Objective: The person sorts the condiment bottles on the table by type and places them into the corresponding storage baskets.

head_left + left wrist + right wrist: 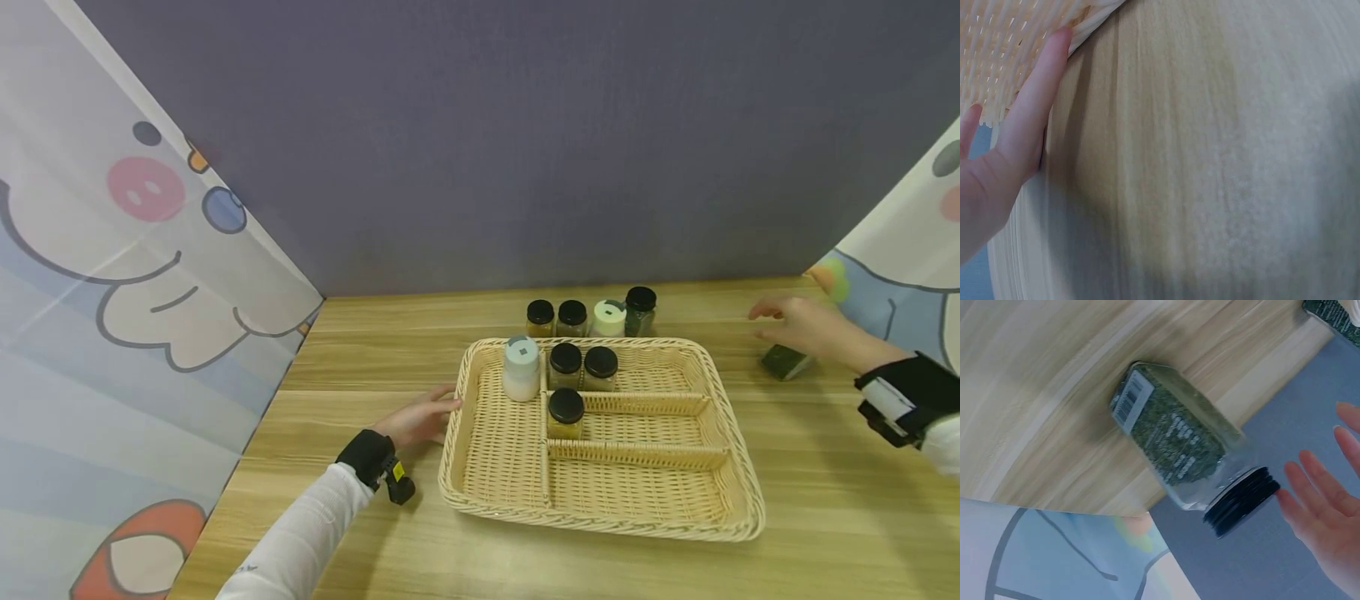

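Observation:
My right hand is beside the top of a square glass jar of dried green herbs, which stands on the table. In the right wrist view its extended fingers are close to the black lid; whether they touch it I cannot tell. My left hand rests against the left side of a divided wicker basket, its visible fingers straight along the outer wall. Inside the basket are a white-capped jar on the left, two black-lidded jars in the back right compartment and a black-lidded jar in the middle one.
Behind the basket stand several seasoning jars in a row, among them a yellow-capped one and a black-lidded one with dark green contents. A grey panel rises at the table's back edge, and cartoon-printed sheets flank both sides.

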`<action>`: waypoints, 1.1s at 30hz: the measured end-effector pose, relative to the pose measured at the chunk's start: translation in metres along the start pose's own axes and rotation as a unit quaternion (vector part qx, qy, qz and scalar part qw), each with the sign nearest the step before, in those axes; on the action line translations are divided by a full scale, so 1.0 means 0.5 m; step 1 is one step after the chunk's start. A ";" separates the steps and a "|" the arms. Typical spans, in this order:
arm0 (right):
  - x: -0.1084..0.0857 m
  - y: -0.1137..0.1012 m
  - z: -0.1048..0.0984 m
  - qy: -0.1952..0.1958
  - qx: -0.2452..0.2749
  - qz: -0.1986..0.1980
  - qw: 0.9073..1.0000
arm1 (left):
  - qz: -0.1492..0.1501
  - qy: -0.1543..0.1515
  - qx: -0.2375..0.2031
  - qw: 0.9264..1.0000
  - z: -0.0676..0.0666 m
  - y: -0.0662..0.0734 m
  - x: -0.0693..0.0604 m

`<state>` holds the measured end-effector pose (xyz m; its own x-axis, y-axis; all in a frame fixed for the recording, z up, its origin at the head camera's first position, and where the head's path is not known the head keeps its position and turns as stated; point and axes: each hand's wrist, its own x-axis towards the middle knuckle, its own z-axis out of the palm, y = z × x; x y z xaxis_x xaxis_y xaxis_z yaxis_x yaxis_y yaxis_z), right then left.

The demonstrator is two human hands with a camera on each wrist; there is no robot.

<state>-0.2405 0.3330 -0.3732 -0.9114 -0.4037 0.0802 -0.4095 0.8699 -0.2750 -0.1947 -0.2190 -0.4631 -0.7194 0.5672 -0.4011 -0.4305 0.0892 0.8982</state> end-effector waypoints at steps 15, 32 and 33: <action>-0.014 0.042 -0.004 -0.020 -0.015 0.033 0.999 | -0.002 0.002 0.001 1.000 0.000 -0.002 0.000; -0.029 0.083 -0.001 -0.064 -0.034 0.042 0.996 | -0.009 -0.007 -0.005 1.000 0.010 0.015 -0.010; -0.028 0.082 -0.001 -0.064 -0.034 0.044 0.996 | -0.009 -0.010 -0.004 1.000 0.012 0.018 -0.011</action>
<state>-0.2444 0.3745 -0.3853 -0.9327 -0.3547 -0.0653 -0.3346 0.9186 -0.2103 -0.1913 -0.2164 -0.4519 -0.7010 0.5813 -0.4131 -0.4472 0.0928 0.8896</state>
